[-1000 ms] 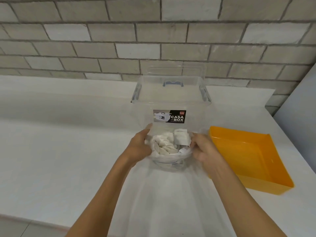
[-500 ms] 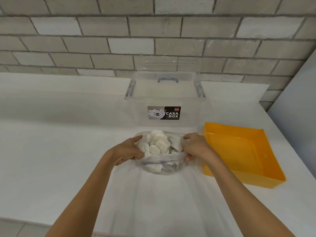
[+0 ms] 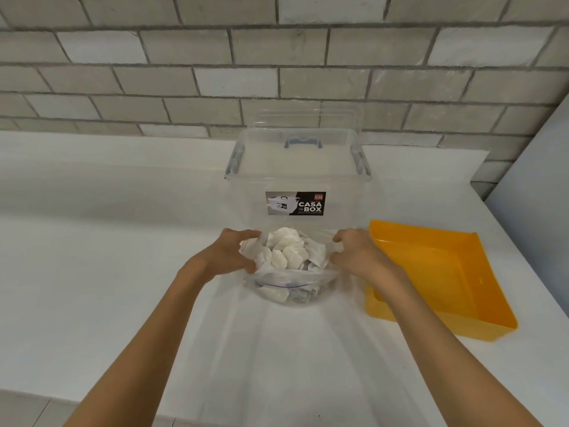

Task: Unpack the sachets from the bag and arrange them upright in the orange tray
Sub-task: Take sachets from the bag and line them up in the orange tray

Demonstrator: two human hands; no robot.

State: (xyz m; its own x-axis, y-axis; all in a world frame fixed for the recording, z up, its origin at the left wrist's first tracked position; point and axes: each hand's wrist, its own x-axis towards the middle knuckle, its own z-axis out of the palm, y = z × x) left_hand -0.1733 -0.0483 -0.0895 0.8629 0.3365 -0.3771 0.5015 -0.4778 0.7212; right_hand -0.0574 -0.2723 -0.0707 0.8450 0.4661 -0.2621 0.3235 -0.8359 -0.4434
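Your left hand (image 3: 229, 255) and right hand (image 3: 357, 252) each grip a side of the clear plastic zip bag (image 3: 292, 283), holding its mouth wide on the white counter (image 3: 92, 272). White paper sachets (image 3: 289, 252) fill it. The empty orange plastic tray (image 3: 443, 288) sits just right, the clear lidded storage box (image 3: 295, 174) behind.

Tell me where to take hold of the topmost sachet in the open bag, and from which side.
Pinch the topmost sachet by its raised upper edge, coming straight down from above. It crowns the heap, the bag mouth faces up, and the left hand and right hand hold the rim on either side, so probably only the top is free.
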